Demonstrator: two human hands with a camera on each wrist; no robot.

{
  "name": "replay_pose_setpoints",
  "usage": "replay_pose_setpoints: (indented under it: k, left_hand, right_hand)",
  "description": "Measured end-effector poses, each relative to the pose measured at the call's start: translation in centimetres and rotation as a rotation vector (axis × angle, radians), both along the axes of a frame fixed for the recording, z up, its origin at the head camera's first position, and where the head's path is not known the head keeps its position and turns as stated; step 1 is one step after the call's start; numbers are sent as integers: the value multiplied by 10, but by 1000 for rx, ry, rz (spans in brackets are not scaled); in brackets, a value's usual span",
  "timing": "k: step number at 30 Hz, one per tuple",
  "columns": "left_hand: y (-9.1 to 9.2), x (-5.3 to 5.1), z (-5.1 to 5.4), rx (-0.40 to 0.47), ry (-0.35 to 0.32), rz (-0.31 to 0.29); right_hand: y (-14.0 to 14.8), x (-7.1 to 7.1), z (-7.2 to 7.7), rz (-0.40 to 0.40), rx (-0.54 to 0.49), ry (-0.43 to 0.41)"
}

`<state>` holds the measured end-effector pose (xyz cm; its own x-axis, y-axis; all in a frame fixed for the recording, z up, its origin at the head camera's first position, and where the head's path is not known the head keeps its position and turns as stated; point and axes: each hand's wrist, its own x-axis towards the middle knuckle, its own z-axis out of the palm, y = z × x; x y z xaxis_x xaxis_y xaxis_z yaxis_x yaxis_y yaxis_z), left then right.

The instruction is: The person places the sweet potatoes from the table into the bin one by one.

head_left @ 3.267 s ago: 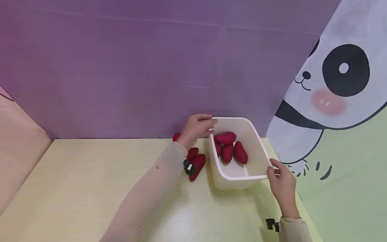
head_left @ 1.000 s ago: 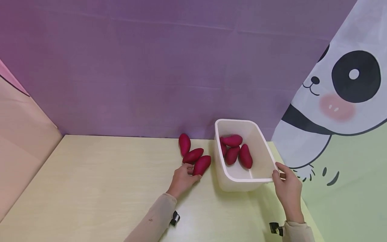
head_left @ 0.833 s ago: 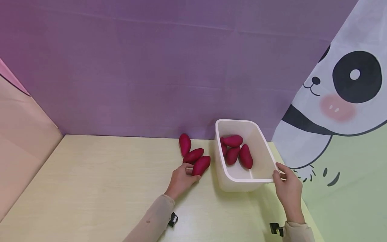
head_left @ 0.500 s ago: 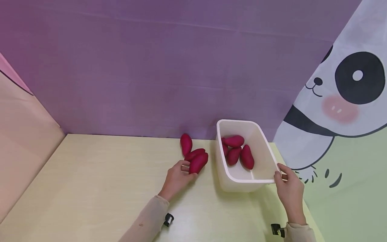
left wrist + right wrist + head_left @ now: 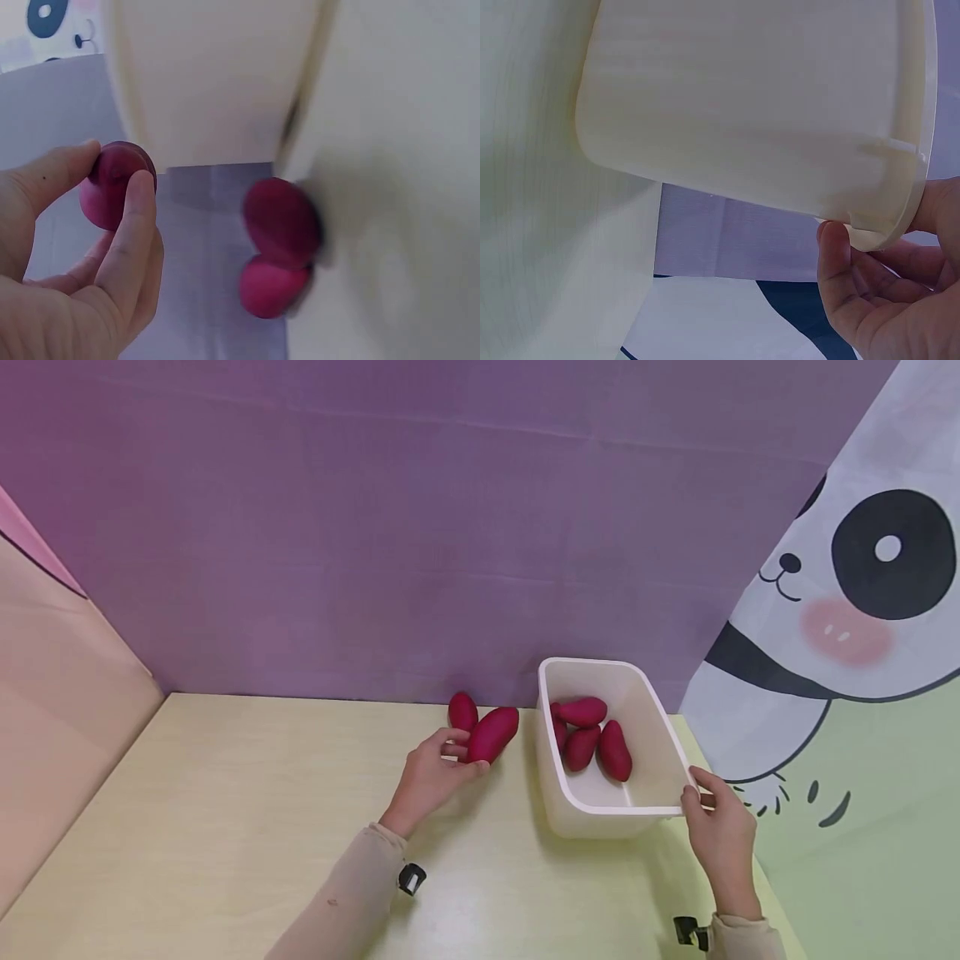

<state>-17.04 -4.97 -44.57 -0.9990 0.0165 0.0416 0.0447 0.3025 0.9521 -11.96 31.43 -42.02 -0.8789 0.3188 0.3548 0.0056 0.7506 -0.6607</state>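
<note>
Item, my left hand (image 5: pixel 435 777): thumb and fingers closed in a pinch round one red sweet potato (image 5: pixel 493 735), smooth, dark crimson, elongated with rounded ends, held clear of the table (image 5: pixel 247 827). Item, two loose sweet potatoes (image 5: pixel 281 223), same colour and matte skin, plump ovals touching each other on the tabletop; the head view shows one at 10 o'clock from the held piece, the other being hidden. Item, one white tub (image 5: pixel 592 825), at 3 o'clock from the held piece: plastic-looking, deep, rectangular, corners rounded, rim thick and turned outward, outer wall smooth. Contents, four crimson sweet potatoes (image 5: pixel 615 752), tapered ovals, gathered toward its 9 o'clock wall, which partly hides one. Item, my right hand (image 5: pixel 720 835), at 4 o'clock from the tub's middle: thumb and fingers gripping the rim at its near corner. Item, table surface: pale yellow, wood-look, fine straight grain. Item, purple cloth (image 5: pixel 337 543) at 12 o'clock, faintly creased. Item, panda print (image 5: pixel 892 553) at 2 o'clock from the tub: black, white and pink, bold rounded shapes. Item, beige sleeves (image 5: pixel 337 893), soft-looking fabric.
</note>
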Motion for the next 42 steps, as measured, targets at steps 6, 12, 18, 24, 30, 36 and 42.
replay_pose_setpoints:
  k: [6, 12, 18, 24, 30, 36, 42]
  left_hand:
    - [2, -15, 26, 24, -44, -17]
    - [12, -34, 51, 128, -62, -104]
    - [36, -56, 77, 149, -80, -183]
    - [68, -77, 102, 128, -84, -216]
    - [108, -98, 112, 88, -113, -178]
    - [139, -113, 108, 29, -149, -124]
    - [154, -117, 104, -179, -98, -100]
  right_hand:
    - [-1, 0, 1, -4, 7, 6]
    - [-1, 0, 2, -5, -1, 5]
    - [-1, 0, 1, 4, -10, 2]
    - [0, 0, 1, 8, -7, 0]
    - [1, 0, 2, 7, 7, 17]
    - [0, 1, 2, 9, 13, 20]
    - [-2, 0, 3, 6, -6, 4]
